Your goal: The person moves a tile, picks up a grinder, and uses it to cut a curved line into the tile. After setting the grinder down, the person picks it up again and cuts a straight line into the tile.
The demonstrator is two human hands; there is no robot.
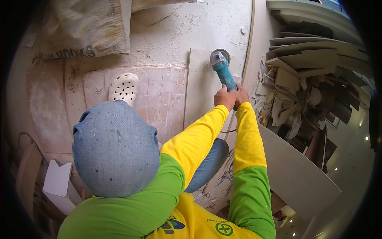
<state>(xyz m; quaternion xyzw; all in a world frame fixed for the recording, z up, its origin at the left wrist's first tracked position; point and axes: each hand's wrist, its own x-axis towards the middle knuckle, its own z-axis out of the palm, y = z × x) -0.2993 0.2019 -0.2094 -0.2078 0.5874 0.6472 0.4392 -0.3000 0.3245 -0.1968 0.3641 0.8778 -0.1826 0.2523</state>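
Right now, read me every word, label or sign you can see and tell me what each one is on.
"HOOKS": the end of a printed line on the sack; the letters before it are cut off.
Sack's upper right print: too blurred.
Shirt lettering by the green cross: too small.
Grinder: no readable text.

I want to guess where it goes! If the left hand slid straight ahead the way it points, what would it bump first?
The left hand already grips the blue grinder. Straight ahead lies the grinder's head, then probably the pale tile beneath its disc, though depth is hard to judge.
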